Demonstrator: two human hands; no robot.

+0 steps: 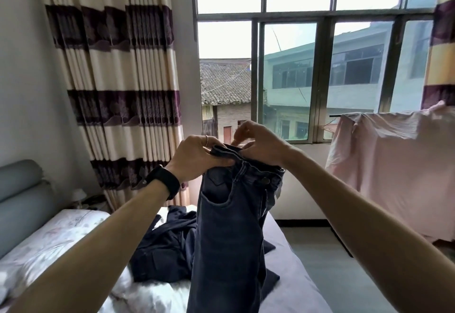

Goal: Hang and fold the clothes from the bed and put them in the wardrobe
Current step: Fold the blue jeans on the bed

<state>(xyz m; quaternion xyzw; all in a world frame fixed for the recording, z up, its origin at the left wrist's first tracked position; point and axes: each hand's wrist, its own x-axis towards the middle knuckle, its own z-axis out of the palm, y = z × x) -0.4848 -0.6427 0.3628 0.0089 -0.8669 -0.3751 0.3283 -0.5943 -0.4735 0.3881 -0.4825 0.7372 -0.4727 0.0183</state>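
Standing by the bed, a person holds dark jeans up by the waistband, legs hanging down over the mattress. A striped curtain hangs at far left. A dark garment lies heaped on the bed. The left hand curls tightly round the waistband. The right hand pinches the other side, some fingers lifted. A pink cloth drapes at far right.

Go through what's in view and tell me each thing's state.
Jeans: held up by the waistband, hanging.
Left hand: grips the waistband.
Right hand: holds the waistband.
Dark garment: crumpled on the bed.
Window: slid open at left.
Curtain: drawn aside.
Pink cloth: hanging draped.
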